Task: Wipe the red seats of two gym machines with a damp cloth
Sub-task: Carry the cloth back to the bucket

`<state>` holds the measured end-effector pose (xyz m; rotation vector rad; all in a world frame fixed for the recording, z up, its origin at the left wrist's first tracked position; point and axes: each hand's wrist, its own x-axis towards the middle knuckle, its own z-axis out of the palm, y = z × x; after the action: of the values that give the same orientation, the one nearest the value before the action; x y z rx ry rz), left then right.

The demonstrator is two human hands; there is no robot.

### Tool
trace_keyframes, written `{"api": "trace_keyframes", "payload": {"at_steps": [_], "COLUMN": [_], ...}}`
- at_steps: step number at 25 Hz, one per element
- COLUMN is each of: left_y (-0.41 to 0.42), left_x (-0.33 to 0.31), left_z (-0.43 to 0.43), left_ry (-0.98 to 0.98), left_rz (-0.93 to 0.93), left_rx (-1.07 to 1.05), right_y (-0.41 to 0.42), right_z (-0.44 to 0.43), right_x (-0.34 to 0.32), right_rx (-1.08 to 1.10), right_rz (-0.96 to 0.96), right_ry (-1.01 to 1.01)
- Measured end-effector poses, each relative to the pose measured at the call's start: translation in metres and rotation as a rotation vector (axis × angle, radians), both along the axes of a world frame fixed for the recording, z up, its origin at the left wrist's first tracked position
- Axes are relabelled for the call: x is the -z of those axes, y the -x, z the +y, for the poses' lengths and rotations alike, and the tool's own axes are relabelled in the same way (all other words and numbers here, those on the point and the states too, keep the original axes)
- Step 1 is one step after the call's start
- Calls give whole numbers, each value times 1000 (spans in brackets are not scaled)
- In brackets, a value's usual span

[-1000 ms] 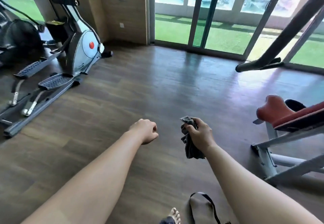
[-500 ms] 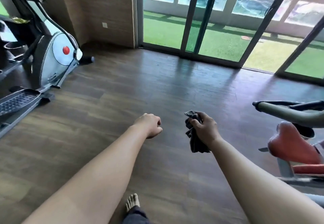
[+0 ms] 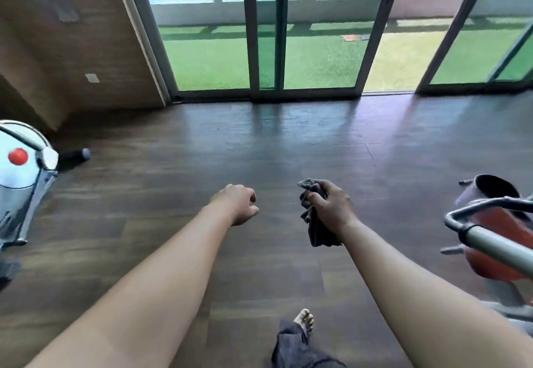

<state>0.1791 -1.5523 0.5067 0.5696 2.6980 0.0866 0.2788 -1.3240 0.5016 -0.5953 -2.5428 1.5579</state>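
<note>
Head view: right hand (image 3: 331,212) is curled round a dark grey cloth (image 3: 317,232), which is soft and crumpled; one wrinkled corner sticks out above the fingers and the rest hangs limp below the palm, clear of the floor (image 3: 288,142). Left hand (image 3: 239,204) is level with the grip and just to its left; fingers are curled into a fist and hold nothing. Well to the right of the grip and apart from it is a red seat (image 3: 507,225), rounded and smooth, partly crossed by a grey metal tube (image 3: 501,248) with a bent bar end. Floor is dark wood-grain planks with a dull sheen. Beyond the grip are sliding glass doors (image 3: 265,36) in dark frames. Far left of the grip is a glossy white machine housing (image 3: 23,183) with a red disc. Below the grip is a bare foot (image 3: 304,318).
</note>
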Motion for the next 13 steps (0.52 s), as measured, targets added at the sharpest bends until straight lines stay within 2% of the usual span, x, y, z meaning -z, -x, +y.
{"api": "trace_keyframes", "payload": {"at_steps": [4, 13], "left_y": [106, 355], "left_x": [-7, -8], "left_z": [56, 197], "left_ry": [-8, -11], "left_rz": [-8, -8], "left_rx": [20, 154], "right_y": [104, 321], "right_z": [59, 194], "right_x": [-1, -16], "right_rx": [14, 153], "right_rz": [-18, -13], "right_ry": [36, -46]}}
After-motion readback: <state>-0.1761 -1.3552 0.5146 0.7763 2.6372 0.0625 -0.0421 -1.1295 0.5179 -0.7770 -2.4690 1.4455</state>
